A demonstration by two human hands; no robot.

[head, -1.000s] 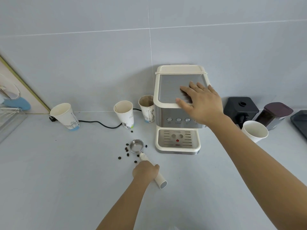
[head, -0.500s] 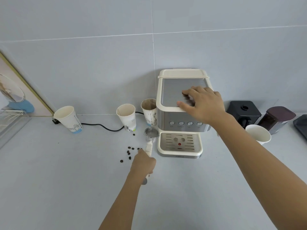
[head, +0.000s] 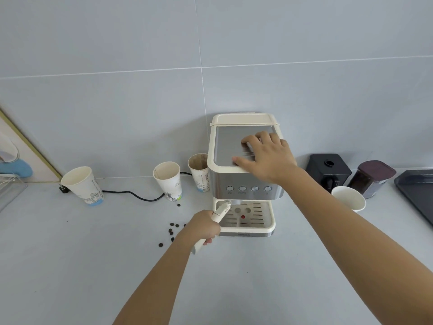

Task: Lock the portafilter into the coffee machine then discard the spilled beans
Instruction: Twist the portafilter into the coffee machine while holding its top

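A cream and steel coffee machine [head: 246, 179] stands against the wall on the grey counter. My right hand [head: 267, 158] presses flat on its top plate, fingers spread. My left hand [head: 203, 227] is closed around the cream handle of the portafilter [head: 221, 211], which points up and right under the machine's head, above the drip tray [head: 248, 219]. The basket end is hidden beneath the machine's front. Several dark coffee beans [head: 172, 231] lie scattered on the counter just left of my left hand.
Three paper cups [head: 169, 180] stand left of the machine, with a black cable [head: 136, 195] running behind them. To the right are a white cup [head: 349, 198], a black grinder [head: 328, 171], a dark-lidded bean jar [head: 372, 178] and a dark tray [head: 417, 193].
My left hand lifted the portafilter off the counter and carried it right and up, under the machine's head. My right hand stayed on top of the machine.
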